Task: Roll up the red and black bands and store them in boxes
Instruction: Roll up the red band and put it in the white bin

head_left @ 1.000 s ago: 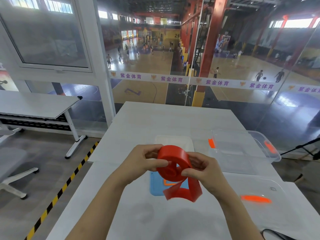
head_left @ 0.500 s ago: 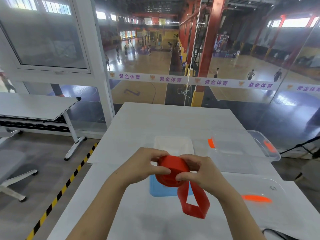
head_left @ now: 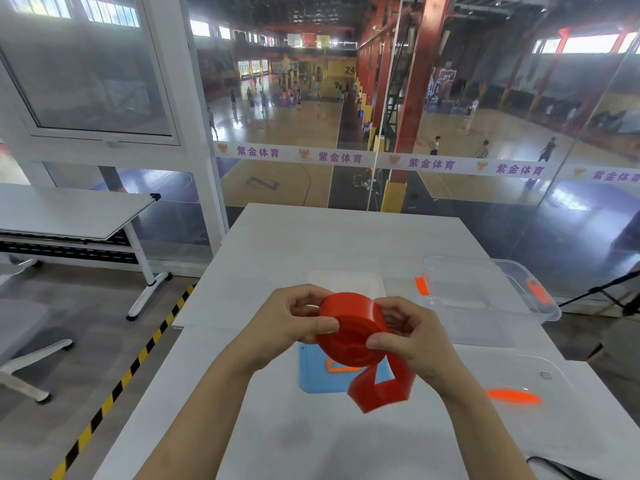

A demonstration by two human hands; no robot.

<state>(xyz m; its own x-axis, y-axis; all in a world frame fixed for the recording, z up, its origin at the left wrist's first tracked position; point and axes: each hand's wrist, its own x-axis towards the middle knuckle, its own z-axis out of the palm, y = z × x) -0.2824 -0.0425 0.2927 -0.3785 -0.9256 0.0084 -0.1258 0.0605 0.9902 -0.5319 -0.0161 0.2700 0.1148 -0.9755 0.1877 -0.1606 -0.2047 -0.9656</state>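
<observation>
Two hands hold one red band [head_left: 349, 336] above the white table [head_left: 263, 438]. The left hand [head_left: 294, 323] pinches the smooth, disc-shaped coil between its thumb and curled fingers. The right hand [head_left: 412, 337] grips the opposite side, thumb on the flat face. One glossy loose tail hangs below the coil, folded on itself. Under the band lies one flat blue sheet [head_left: 317, 374], partly hidden. Right of the band sits one clear plastic lid [head_left: 519, 372] with an orange strip. Beyond the band are one pale flat rectangle [head_left: 346, 282], hard to identify, and one clear box [head_left: 485, 292] with two orange clips.
</observation>
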